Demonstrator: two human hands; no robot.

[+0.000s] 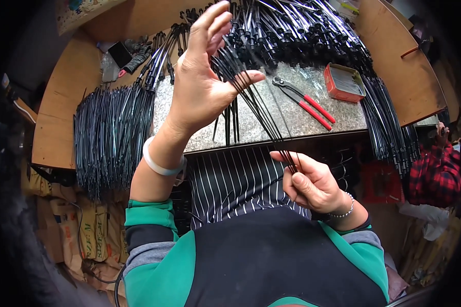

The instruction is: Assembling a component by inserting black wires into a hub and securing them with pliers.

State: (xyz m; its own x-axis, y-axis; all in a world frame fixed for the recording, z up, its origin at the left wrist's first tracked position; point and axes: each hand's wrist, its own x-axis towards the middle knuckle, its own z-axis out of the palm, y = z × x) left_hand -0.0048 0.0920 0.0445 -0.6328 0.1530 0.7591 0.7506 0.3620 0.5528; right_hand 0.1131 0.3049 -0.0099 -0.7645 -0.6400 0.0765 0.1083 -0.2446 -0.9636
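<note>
- Over the front edge of the bench, the bare right hand [312,184] pinches the lower part of a sparse sheaf of slim, wire-like black strands [264,112] between thumb and fingers.
- Higher up, the bare left hand [197,82] is spread wide, fingers upward and thumb out; the strands slant past its thumb, and whether it grips any is not clear.
- Gathering looks done for this handful, judging by the pinch; evening it out seems unfinished, since the upper ends fan apart. No tie shows on it, though the fingers cover part.
- Just beyond, on the grey speckled bench top [348,120], lie pliers with red handles [315,116], out of both hands, and near them an open red rectangular tin [344,95].
- To the left, a thick curtain of black strands [112,138] hangs over the bench edge; to the right hangs another dark bundle [392,123].
- Along the back, a large heap of black and silvery rods with dark fittings [271,33] is piled up. Plenty of stock surrounds the hands, but which piles are finished and which are waiting cannot be told.
</note>
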